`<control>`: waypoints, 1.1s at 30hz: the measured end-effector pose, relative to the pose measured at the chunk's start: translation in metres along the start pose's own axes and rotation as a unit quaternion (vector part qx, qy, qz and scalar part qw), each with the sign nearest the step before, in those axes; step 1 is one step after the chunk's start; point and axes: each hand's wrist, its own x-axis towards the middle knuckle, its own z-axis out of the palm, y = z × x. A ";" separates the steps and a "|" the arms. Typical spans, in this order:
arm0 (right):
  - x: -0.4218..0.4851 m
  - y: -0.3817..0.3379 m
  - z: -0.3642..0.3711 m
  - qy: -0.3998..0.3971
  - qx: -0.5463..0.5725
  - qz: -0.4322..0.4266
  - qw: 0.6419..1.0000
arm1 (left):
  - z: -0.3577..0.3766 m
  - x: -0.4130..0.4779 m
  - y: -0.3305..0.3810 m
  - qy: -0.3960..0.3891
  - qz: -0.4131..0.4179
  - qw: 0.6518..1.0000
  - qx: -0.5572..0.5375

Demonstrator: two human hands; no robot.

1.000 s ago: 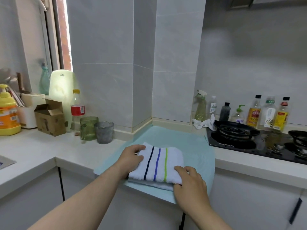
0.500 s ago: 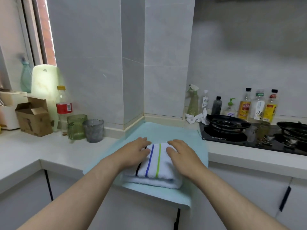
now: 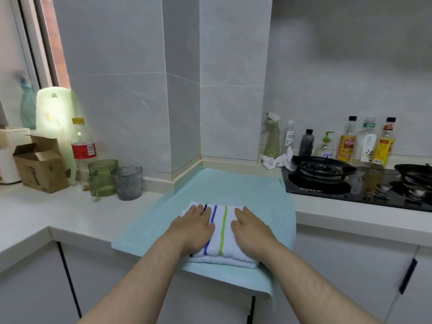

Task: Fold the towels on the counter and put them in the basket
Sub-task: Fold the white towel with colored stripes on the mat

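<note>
A folded white towel [image 3: 222, 232] with dark, blue and green stripes lies on a pale green mat [image 3: 261, 197] at the counter's front edge. My left hand [image 3: 194, 228] rests flat on the towel's left half, fingers together and pointing away. My right hand [image 3: 251, 230] lies flat on its right half in the same way. Neither hand grips the cloth; both palms press down on it. No basket is in view.
A green cup [image 3: 102, 177] and a grey cup [image 3: 127, 182] stand left of the mat, with a cardboard box [image 3: 41, 163] and a red-labelled bottle [image 3: 83, 146] behind. A black gas stove [image 3: 350, 181] and several bottles sit to the right. A crumpled white cloth [image 3: 277, 160] lies by the stove.
Both hands moved from gripping the towel's left edge and near right corner to lying flat on top. The camera view shifted slightly right.
</note>
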 end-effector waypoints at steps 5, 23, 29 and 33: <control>-0.015 0.000 -0.018 0.073 0.494 0.152 0.853 | -0.001 -0.007 0.001 0.023 0.010 1.000 -0.011; -0.052 -0.042 -0.047 0.085 0.231 0.018 0.969 | -0.020 -0.027 -0.010 0.127 0.040 0.933 -0.333; -0.088 -0.055 -0.109 0.092 0.137 -0.125 0.978 | -0.113 -0.080 0.009 0.125 0.103 0.893 -0.419; -0.118 -0.059 -0.141 0.052 0.126 -0.160 0.978 | -0.133 -0.106 0.026 0.044 0.104 0.886 -0.450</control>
